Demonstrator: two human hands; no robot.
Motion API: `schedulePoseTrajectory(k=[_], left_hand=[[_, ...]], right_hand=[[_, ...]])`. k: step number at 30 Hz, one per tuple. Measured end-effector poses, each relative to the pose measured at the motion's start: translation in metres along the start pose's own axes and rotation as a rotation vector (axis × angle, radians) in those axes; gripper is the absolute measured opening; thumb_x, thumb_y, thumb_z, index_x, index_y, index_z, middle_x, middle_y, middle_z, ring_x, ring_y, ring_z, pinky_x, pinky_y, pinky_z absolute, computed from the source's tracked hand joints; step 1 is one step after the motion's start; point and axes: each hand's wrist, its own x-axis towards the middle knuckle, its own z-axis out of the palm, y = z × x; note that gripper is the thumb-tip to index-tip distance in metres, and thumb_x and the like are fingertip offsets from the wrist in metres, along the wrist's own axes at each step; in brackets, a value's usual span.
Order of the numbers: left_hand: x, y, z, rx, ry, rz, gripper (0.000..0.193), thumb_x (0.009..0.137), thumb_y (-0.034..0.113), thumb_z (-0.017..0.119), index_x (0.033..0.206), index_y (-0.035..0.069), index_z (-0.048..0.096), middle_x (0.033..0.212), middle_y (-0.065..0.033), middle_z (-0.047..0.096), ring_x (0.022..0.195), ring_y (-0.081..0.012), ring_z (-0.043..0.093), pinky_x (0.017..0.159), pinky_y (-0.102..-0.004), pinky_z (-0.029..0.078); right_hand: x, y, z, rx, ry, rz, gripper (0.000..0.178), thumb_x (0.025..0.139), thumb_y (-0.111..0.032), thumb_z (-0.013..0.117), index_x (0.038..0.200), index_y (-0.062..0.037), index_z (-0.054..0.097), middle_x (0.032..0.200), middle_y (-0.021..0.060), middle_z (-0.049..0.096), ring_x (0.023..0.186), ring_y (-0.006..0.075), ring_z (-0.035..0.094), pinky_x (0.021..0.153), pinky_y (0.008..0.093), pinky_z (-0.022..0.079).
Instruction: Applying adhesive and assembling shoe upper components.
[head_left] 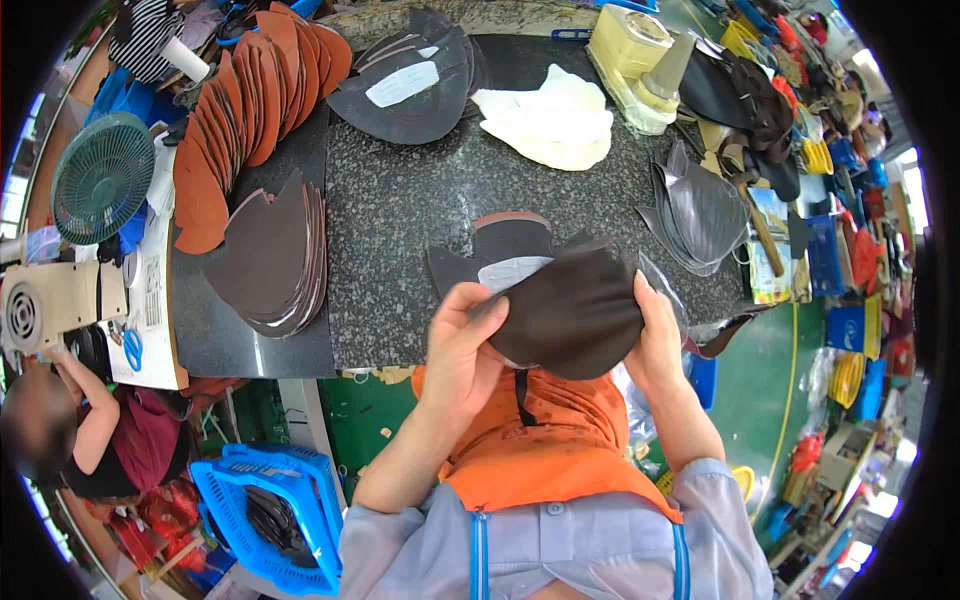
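Between my two hands I hold a dark brown leather piece (575,312), curved and slightly bent, above the table's near edge. My left hand (465,345) grips its left edge with the thumb on top. On the opposite edge my right hand (657,325) pinches it, thumb upward. Just beyond it on the table lies another dark cut piece (512,238) with a pale grey patch, partly hidden by the held leather. Left of my hands is a fanned stack of dark brown pieces (268,260); to the right, a stack of shiny black pieces (700,215).
Reddish-brown cut pieces (235,120) fan out at the far left. At the back are dark pieces with a white patch (405,85), cream sheets (550,120) and a yellowish container (630,60). A hammer (765,235) lies right. A blue basket (270,510) stands lower left, near another person (90,420).
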Motion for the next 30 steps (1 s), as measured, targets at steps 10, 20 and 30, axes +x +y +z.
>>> schedulePoseTrajectory(k=[10, 20, 30], left_hand=[[0.013, 0.033, -0.037, 1.636, 0.438, 0.85, 0.014, 0.08, 0.013, 0.078, 0.086, 0.004, 0.069, 0.085, -0.0072, 0.064, 0.094, -0.025, 0.057, 0.082, -0.037, 0.045], [0.04, 0.036, -0.045, 1.805, 0.494, 0.869, 0.02, 0.078, 0.016, 0.08, 0.079, 0.007, 0.062, 0.079, -0.0046, 0.059, 0.083, -0.0238, 0.054, 0.079, -0.0376, 0.038], [0.026, 0.015, -0.021, 2.079, -0.502, 0.95, 0.026, 0.077, 0.001, 0.068, 0.102, 0.003, 0.065, 0.092, -0.0072, 0.06, 0.086, -0.0281, 0.059, 0.081, -0.0437, 0.046]], right_hand=[[0.02, 0.027, -0.001, -1.032, 0.164, -0.35, 0.011, 0.087, -0.007, 0.069, 0.092, 0.0026, 0.069, 0.077, 0.0024, 0.069, 0.071, 0.0059, 0.061, 0.064, 0.0245, 0.049], [0.043, 0.03, -0.002, -1.205, 0.173, -0.374, 0.016, 0.086, -0.013, 0.07, 0.091, 0.0017, 0.069, 0.067, 0.0115, 0.066, 0.059, 0.0122, 0.06, 0.057, 0.0289, 0.046], [0.052, 0.025, -0.008, -1.5, 0.148, -0.598, 0.024, 0.082, -0.021, 0.074, 0.089, -0.0008, 0.062, 0.067, 0.0145, 0.064, 0.064, 0.0355, 0.064, 0.06, 0.0407, 0.05]])
